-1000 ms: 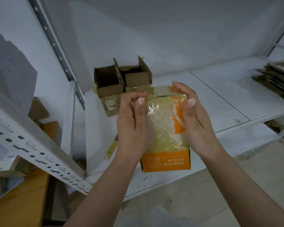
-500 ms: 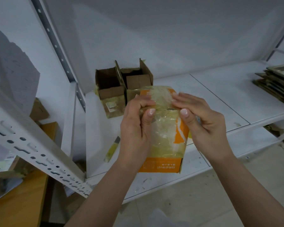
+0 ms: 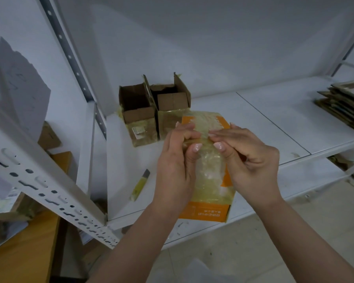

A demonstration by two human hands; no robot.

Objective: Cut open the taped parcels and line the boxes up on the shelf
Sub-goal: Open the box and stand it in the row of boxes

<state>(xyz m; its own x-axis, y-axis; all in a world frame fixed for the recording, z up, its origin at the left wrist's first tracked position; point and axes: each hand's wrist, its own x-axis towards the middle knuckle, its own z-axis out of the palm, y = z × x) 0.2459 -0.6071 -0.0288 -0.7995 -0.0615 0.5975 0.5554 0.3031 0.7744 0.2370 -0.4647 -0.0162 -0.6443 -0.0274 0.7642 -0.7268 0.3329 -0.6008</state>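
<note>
The person is holding one orange parcel (image 3: 207,180) in front of the white shelf (image 3: 253,119), low over its front edge. The parcel is wrapped thickly in yellowish clear tape that is wrinkling and shining across its top and near face; bare orange card is showing at the far top corners and along the bottom band, where small pale print is running upside down. Both hands are gripping it near its upper edge: the left hand (image 3: 177,166) is curling around the left side with its thumb pressing into the tape, and the right hand (image 3: 251,160) is lying over the right side, fingers stretching across the top, thumb pinching at the tape beside the other thumb.

Behind it, two opened brown boxes (image 3: 154,111) are standing side by side on the shelf, touching, flaps up, both smeared with tape remains. One yellow box cutter (image 3: 140,184) is lying on the shelf just left of the left hand. Far to the right, one stack of flattened cardboard (image 3: 342,106) is sitting on the shelf, its count of sheets too blurred to tell
</note>
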